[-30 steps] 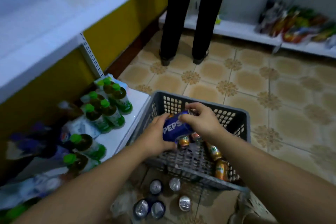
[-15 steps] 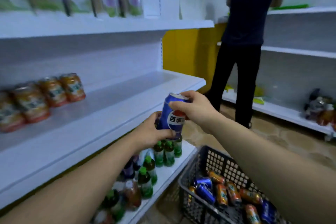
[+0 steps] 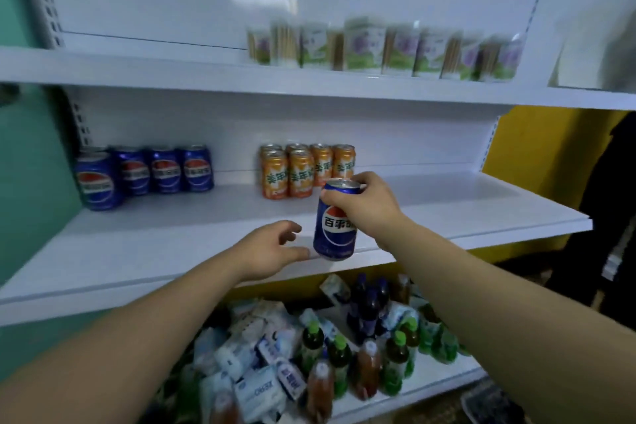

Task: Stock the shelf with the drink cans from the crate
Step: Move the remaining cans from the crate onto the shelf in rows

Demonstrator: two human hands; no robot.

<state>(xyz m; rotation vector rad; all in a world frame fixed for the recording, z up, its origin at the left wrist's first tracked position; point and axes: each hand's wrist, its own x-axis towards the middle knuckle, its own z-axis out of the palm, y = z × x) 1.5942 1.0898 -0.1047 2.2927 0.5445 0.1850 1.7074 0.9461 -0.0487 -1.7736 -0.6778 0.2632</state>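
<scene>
Grip check: right hand (image 3: 364, 208) clutches blue can (image 3: 335, 236) up top; stiff, slick, likely full; mid-body safer. Left hand (image 3: 272, 249) loose, empty.

White shelf (image 3: 447, 210), blue cans (image 3: 165, 170) at left, orange cans (image 3: 299, 170) mid-back

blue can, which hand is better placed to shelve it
Right: the right hand grips the blue can by its top at the front of the shelf; the left hand holds nothing.
</scene>
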